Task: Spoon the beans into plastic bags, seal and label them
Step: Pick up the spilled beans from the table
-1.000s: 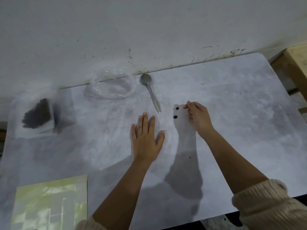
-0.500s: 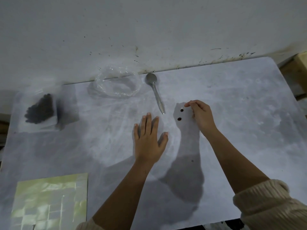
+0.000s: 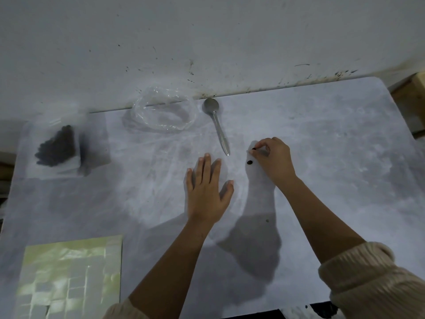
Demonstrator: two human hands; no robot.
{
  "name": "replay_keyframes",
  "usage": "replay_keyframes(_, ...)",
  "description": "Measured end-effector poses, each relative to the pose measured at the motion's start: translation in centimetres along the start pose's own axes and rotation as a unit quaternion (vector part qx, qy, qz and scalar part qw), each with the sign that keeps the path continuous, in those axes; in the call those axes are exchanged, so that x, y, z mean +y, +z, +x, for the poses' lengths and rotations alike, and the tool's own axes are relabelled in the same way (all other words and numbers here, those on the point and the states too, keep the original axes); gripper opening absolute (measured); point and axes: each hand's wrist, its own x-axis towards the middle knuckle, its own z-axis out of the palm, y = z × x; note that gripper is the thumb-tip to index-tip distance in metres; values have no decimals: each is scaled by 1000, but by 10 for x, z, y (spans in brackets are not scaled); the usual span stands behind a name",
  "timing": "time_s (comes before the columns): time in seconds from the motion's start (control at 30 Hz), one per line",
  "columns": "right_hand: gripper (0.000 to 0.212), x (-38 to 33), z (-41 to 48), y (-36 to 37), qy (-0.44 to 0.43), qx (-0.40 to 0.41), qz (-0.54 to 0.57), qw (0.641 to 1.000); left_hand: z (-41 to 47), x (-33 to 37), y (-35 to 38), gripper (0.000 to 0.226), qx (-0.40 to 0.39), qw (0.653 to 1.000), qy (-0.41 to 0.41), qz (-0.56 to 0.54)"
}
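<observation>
Grey table (image 3: 322, 139): our right hand (image 3: 274, 161) now pinches a bean (image 3: 254, 148), loose before. Other bean (image 3: 249, 162) lies beside; left hand (image 3: 207, 192) stays flat, unclenched.

Saw a grey marbled table (image 3: 333, 157) pushed against a stained white wall (image 3: 207, 31); glimpsed a pale wooden piece (image 3: 414, 97) just past its far right corner.

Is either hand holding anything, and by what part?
The right hand pinches one bean between thumb and forefinger tips; the left hand lies flat, holding nothing.
</observation>
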Motion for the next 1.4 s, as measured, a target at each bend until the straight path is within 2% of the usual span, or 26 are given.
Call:
replay_keyframes(0.2, 19, 2, 4, 1, -7, -55, -57, 997, 0, 0, 0, 61, 4, 1000, 3, -1)
replay_keyframes(0.33, 17, 1, 3, 0, -41, -84, -107, 990, 0, 0, 0, 61, 3, 1000, 3, -5)
replay_keyframes(0.57, 19, 9, -4, 4, -105, -82, -144, 981, 0, 0, 1, 61, 7, 1000, 4, -8)
replay_keyframes(0.67, 20, 6, -8, 2, -83, -64, -90, 990, 0, 0, 1, 61, 7, 1000, 4, -11)
replay_keyframes(0.8, 20, -8, -20, -5, 37, -25, 101, 994, 0, 0, 1, 61, 0, 1000, 3, -11)
replay_keyframes(0.87, 22, -13, -28, -3, 108, -18, 241, 964, 0, 0, 0, 62, -1, 1000, 4, -12)
replay_keyframes(0.9, 24, -16, -31, -2, 139, -16, 324, 935, 0, 0, 0, 62, -1, 1000, 4, -13)
replay_keyframes(1.0, 28, -28, -38, 0, 209, -23, 546, 811, 0, 0, 0, 62, -8, 1000, 5, -14)
replay_keyframes(1.07, 27, -33, -42, 2, 226, -38, 629, 743, 0, 0, 0, 63, -13, 1000, 6, -12)
replay_keyframes(1.1, 26, -34, -44, 2, 226, -46, 652, 722, 0, 0, 0, 64, -13, 1000, 7, -11)
replay_keyframes(1.17, 27, -32, -46, 2, 226, -54, 670, 705, 0, 0, -1, 64, -11, 1000, 7, -13)
replay_keyframes(1.23, 28, -28, -47, 0, 225, -56, 659, 716, 0, 0, 0, 64, -10, 1000, 8, -14)
replay_keyframes(1.3, 28, -24, -46, -4, 222, -52, 626, 746, 0, 0, 0, 63, -8, 1000, 8, -14)
replay_keyframes(1.33, 28, -21, -44, -6, 215, -45, 588, 778, 0, 0, 0, 63, -9, 1000, 8, -13)
replay_keyframes(1.4, 27, -16, -42, -10, 178, -27, 438, 881, 1, 0, 0, 63, -6, 1000, 9, -12)
